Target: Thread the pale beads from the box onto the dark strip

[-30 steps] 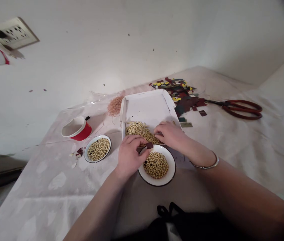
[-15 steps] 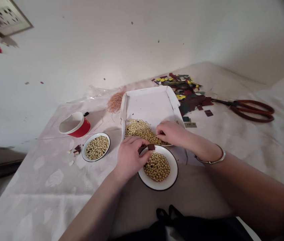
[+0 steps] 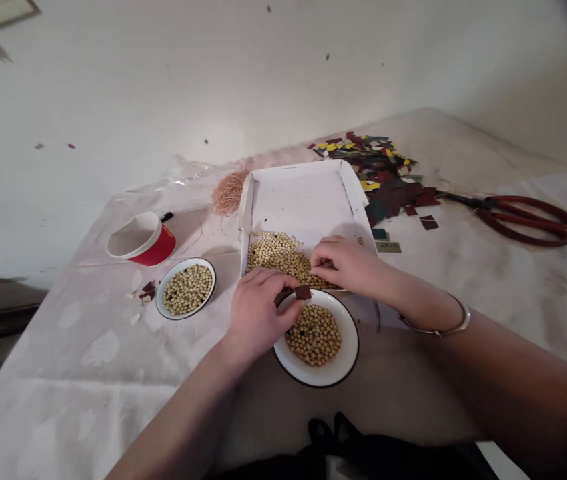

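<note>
A small dark red square [image 3: 302,292] is pinched between thumb and finger of my left hand [image 3: 259,311], over the upper left rim of a white dish [image 3: 347,340] that holds round yellowish beads [image 3: 313,335]. My right hand [image 3: 346,264] is closed at the near right part of a white box lid [image 3: 308,200], by the loose beads [image 3: 276,253]. Its fingertips are pressed together among the beads, and whatever they hold is too small to make out. A smaller dish [image 3: 212,293] of paler beads stands to the left.
A red and white cup [image 3: 156,248] stands at the left, near a tangle of pinkish strands [image 3: 230,193]. Colored scraps [image 3: 393,193] and large scissors [image 3: 523,217] lie at the right. Small scraps [image 3: 148,291] lie beside the smaller dish.
The view has shifted slightly, so the cup and small dish appear further left and the scissors further right. Both hands keep nearly the same pose and place.
</note>
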`<action>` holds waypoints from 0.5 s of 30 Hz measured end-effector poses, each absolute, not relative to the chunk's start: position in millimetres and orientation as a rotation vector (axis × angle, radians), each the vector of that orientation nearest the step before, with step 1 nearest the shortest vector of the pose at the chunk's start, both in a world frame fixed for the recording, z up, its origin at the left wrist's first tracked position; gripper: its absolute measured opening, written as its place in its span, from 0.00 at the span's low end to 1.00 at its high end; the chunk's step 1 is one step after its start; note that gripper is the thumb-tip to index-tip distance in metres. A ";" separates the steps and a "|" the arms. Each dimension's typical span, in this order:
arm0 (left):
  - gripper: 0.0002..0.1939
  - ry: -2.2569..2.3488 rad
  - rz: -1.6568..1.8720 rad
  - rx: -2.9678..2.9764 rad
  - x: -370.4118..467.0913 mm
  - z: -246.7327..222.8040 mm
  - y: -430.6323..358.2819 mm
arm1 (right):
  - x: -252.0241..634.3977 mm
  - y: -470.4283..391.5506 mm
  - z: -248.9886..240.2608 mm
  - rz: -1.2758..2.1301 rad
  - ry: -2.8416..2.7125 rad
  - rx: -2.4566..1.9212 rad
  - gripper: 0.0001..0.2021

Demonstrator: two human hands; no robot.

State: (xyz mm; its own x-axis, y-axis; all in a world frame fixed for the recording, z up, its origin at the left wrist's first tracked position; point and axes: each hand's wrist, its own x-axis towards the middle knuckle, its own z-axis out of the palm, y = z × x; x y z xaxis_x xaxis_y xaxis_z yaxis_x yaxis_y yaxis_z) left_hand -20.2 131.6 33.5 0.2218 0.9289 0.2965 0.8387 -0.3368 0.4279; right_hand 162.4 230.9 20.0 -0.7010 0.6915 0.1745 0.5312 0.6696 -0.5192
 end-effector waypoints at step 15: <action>0.09 1.655 0.805 2.308 -21.4 30.1 130.6 | 160.2 194.0 32.5 0.351 -2.631 -0.641 0.11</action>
